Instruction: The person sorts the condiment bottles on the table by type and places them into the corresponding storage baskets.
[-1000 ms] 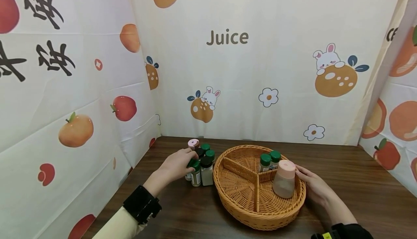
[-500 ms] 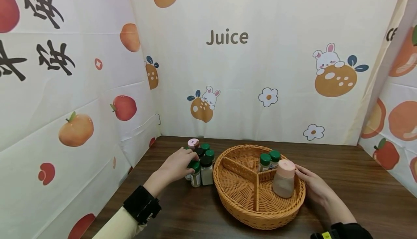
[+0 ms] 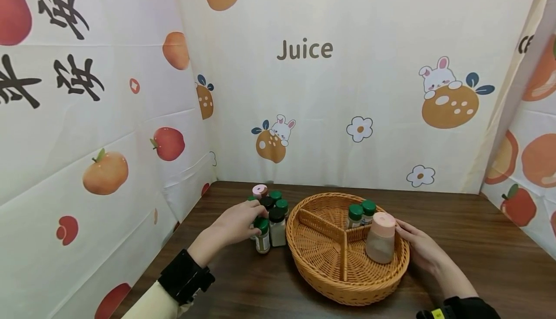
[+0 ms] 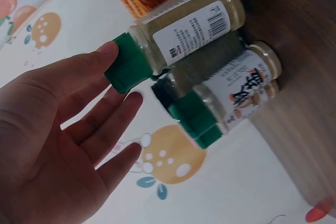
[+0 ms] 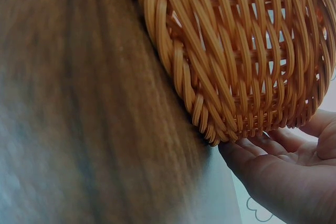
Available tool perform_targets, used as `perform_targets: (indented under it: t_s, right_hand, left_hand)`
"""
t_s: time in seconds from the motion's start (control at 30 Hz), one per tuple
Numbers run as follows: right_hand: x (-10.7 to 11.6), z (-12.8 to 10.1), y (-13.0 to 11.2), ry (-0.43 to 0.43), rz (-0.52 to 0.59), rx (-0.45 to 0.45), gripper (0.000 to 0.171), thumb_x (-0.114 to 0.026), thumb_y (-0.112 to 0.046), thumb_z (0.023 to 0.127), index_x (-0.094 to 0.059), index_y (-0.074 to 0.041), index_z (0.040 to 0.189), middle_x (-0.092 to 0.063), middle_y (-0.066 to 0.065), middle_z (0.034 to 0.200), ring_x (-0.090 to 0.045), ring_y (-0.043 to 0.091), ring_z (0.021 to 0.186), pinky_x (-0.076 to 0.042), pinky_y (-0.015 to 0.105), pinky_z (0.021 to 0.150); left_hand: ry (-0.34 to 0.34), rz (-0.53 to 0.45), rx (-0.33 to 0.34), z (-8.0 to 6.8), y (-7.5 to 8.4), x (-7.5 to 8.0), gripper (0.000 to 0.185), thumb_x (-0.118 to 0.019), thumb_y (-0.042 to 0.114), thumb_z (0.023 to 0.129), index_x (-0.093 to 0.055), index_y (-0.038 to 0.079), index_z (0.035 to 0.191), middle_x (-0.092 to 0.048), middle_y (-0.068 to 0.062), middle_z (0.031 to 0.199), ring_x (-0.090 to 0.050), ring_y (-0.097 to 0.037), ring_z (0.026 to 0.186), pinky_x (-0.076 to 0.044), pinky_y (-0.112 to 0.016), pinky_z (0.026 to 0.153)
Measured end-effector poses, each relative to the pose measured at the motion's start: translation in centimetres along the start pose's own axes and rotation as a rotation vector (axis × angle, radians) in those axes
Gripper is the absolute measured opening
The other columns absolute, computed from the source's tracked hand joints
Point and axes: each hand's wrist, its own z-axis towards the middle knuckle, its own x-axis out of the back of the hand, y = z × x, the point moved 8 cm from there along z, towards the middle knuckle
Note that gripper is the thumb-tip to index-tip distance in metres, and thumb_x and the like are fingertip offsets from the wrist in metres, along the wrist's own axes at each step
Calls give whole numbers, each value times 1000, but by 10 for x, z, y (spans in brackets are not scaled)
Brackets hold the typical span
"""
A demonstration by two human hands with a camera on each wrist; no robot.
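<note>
Left hand [image 3: 236, 222], fingers straight, touches a green-capped jar [image 4: 173, 32]; right hand [image 3: 419, 249] (flat) steadies the basket [image 3: 312, 273] rim.

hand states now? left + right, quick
Left hand: open, fingertip touching a green-capped spice jar, not gripping.
Right hand: open, fingers against the wicker basket.

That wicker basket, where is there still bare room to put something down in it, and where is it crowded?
The basket has three sections. The left one, by the bottle cluster, and the near one look bare. The right section is crowded: two green-capped bottles behind a pink-lidded jar. The right hand rests against its outer wall.
</note>
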Motion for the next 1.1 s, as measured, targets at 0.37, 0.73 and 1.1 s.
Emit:
perform_targets:
  t_s: [0.37, 0.73, 1.1]
  right_hand:
    - [1, -1, 0, 4, 0, -6, 71, -29, -37, 110, 7, 1, 157, 7, 29, 164, 4, 47, 152, -7, 59, 122]
    - [1, 0, 2, 1, -41, 8, 73, -30, -41, 109, 4, 1, 158, 2, 28, 164, -14, 35, 153, -38, 32, 114]
    - [3, 0, 2, -1, -49, 18, 75, -32, -44, 108, 3, 0, 158, -1, 28, 164, -41, -3, 130, -44, 12, 89]
  left_hand:
    - [-84, -56, -48, -10, 21, 8, 34, -77, 21, 88, -68, 19, 120, -61, 1, 115, -64, -14, 97, -56, -36, 87]
    - [-50, -14, -144, -13, 37, 20, 28, -76, 23, 89, -67, 23, 115, -59, 4, 113, -61, -10, 94, -56, -33, 86]
    - [-28, 6, -207, -8, 56, 35, 29, -76, 23, 89, -66, 22, 117, -60, 0, 118, -61, -14, 107, -56, -34, 93]
